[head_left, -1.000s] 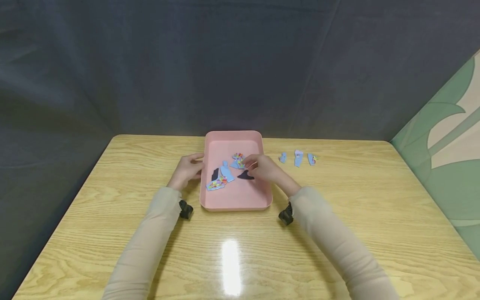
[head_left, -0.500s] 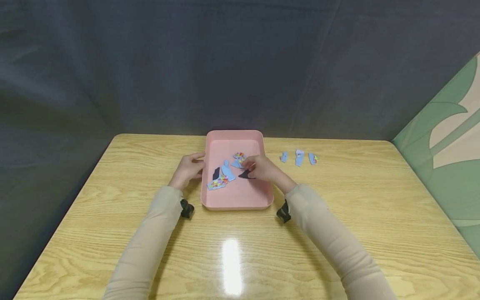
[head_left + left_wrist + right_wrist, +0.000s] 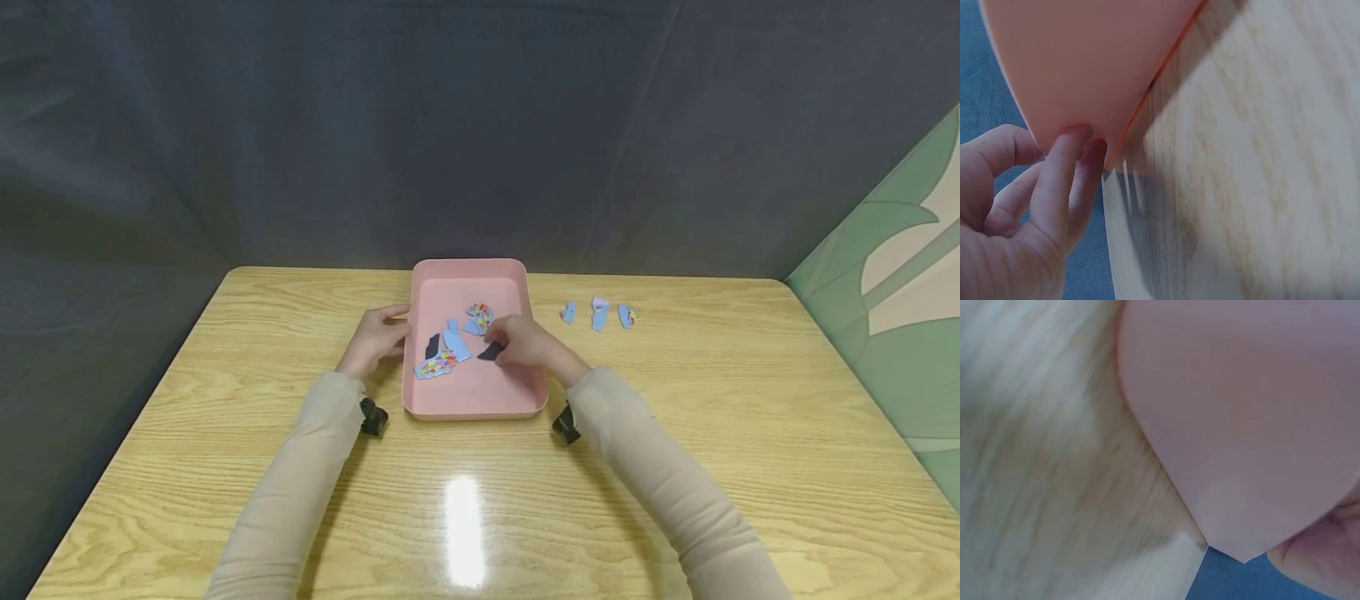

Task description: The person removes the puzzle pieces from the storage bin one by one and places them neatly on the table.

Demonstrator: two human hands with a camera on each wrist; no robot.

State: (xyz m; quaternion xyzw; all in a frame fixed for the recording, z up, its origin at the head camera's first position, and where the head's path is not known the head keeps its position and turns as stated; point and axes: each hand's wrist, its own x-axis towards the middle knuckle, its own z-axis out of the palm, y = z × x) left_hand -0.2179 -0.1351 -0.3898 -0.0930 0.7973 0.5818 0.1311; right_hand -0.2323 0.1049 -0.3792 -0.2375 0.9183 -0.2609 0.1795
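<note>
Wood table (image 3: 750,392); pink tray (image 3: 474,397), blue pieces (image 3: 454,342) inside; right hand (image 3: 522,340) pinching black piece (image 3: 490,352), left hand (image 3: 371,341) relaxed against tray.

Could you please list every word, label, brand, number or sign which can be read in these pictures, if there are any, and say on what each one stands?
None can be read.
Pink tray: no writing on the walls that show.
Multicoloured piece in the tray: bright patches, too small to tell whether any are letters.
Three small pieces on the table: markings too small to read.
</note>
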